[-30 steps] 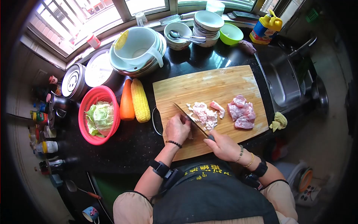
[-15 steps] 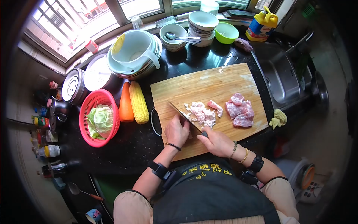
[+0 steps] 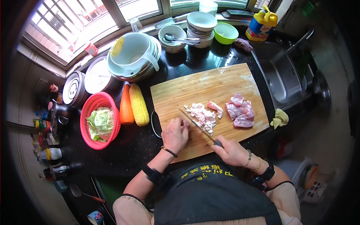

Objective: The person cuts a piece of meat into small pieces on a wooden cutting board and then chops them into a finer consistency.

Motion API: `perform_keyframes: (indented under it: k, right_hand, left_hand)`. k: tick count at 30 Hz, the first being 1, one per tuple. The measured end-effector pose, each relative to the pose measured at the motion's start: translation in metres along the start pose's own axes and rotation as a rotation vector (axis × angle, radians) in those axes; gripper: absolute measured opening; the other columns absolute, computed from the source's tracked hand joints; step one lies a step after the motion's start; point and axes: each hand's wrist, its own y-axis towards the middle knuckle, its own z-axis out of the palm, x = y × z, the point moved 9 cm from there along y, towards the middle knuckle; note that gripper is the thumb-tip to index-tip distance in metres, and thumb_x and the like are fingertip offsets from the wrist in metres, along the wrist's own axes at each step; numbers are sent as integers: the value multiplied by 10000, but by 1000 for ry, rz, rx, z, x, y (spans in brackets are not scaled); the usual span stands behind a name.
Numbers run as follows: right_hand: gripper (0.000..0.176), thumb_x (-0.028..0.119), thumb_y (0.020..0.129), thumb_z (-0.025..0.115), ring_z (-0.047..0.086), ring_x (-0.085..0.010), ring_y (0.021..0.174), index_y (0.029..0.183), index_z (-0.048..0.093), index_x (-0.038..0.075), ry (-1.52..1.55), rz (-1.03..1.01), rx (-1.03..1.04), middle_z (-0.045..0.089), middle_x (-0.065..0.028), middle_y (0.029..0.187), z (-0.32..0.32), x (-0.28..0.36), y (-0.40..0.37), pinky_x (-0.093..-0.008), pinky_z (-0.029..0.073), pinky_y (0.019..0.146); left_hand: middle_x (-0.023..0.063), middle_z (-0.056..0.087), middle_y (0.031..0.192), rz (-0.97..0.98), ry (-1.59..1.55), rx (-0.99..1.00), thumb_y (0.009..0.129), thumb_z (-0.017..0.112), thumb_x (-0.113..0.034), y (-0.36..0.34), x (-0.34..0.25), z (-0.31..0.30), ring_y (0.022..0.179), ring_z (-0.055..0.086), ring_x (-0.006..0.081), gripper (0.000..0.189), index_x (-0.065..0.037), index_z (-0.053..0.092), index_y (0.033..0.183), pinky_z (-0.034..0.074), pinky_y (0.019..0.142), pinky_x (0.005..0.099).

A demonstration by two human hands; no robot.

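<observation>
My right hand (image 3: 233, 152) is wrapped round the dark handle of a knife (image 3: 198, 125). Its blade points up and left, right beside the pile of finely cut pale meat (image 3: 202, 115). On the left part of the wooden cutting board (image 3: 195, 84) rests my left hand (image 3: 175, 135), its fingers curled down and closed; whatever they may hold is hidden. A gap lies between those fingers and the blade. A small strip of meat (image 3: 215, 108) sits right of the pile. Larger pink pieces of raw meat (image 3: 240, 111) lie farther right on the board.
Left of the board are a corn cob (image 3: 138, 105), a carrot (image 3: 126, 107) and a pink basket (image 3: 84, 123) with cabbage (image 3: 101, 123). Bowls (image 3: 202, 22) and a white colander (image 3: 131, 50) stand behind. A sink (image 3: 281, 78) is at the right.
My right hand and the knife have shifted right, towards the cut meat. My left hand has drawn slightly left, away from the blade, which it was touching or close beside before.
</observation>
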Motion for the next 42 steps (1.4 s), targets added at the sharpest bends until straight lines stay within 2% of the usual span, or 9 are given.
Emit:
perform_keyframes:
  k: [1, 5, 13, 20, 22, 29, 31, 39, 42]
  right_hand:
    - [337, 347, 915, 505, 602, -418, 742, 1014, 495, 25, -39, -51, -9, 614, -242, 760, 1, 5, -1, -466, 474, 645]
    - [352, 350, 914, 499, 599, -429, 705, 999, 478, 9, -128, -61, -4, 604, -262, 721, 5, 9, -2, -496, 472, 639]
    - [388, 365, 921, 474, 596, -444, 701, 997, 450, -15, -202, -44, 12, 602, -270, 716, 19, 21, 29, -513, 465, 632]
    - [373, 358, 915, 494, 604, -440, 719, 1029, 474, 4, -107, -134, -56, 613, -263, 746, 13, 15, 13, -512, 470, 641]
    - [376, 362, 915, 493, 602, -440, 714, 1029, 479, 5, -123, -100, -30, 613, -263, 744, 11, 16, -2, -512, 468, 637]
    - [393, 379, 921, 467, 596, -452, 729, 1005, 454, -4, -159, -42, 19, 609, -273, 743, 22, 16, 26, -528, 461, 661]
    - [373, 333, 925, 478, 585, -454, 760, 1111, 448, 11, -107, -96, -14, 601, -283, 798, 24, 21, 41, -508, 460, 654]
    - [396, 371, 923, 470, 591, -450, 767, 1020, 471, -13, -80, -118, 33, 612, -274, 799, 15, 17, 8, -504, 462, 669]
    - [393, 371, 923, 470, 589, -450, 753, 999, 481, -14, -69, -56, 44, 607, -277, 768, 9, 16, -1, -505, 459, 660]
  left_hand:
    - [190, 607, 738, -134, -38, 60, 830, 610, -240, 0, 11, 6, 723, 610, 370, 229, -22, 557, 786, 473, 633, 441]
    - [188, 634, 716, -206, -61, 5, 813, 623, -254, 6, 27, 14, 728, 629, 360, 240, -22, 582, 767, 480, 645, 435]
    - [165, 674, 827, -355, -104, 85, 751, 679, -243, 8, 38, 20, 813, 647, 339, 270, -40, 659, 929, 502, 706, 419]
    - [142, 672, 766, -406, -155, 76, 739, 680, -241, 6, 47, 25, 757, 653, 313, 208, -48, 669, 818, 506, 683, 394]
    - [135, 668, 741, -416, -155, 50, 736, 676, -245, 7, 49, 26, 741, 653, 304, 201, -48, 666, 774, 507, 676, 381]
    - [148, 675, 796, -415, -146, 63, 736, 682, -238, 6, 50, 27, 779, 654, 311, 221, -40, 667, 835, 506, 700, 390]
    - [146, 677, 795, -421, -156, 48, 738, 682, -240, 5, 45, 22, 784, 657, 305, 221, -40, 672, 831, 506, 704, 387]
    - [130, 670, 761, -429, -132, 44, 728, 682, -241, 3, 43, 19, 758, 652, 300, 201, -48, 661, 780, 500, 688, 388]
    - [129, 667, 755, -407, -135, 34, 726, 678, -242, 4, 42, 21, 754, 651, 304, 209, -46, 656, 793, 498, 686, 393]
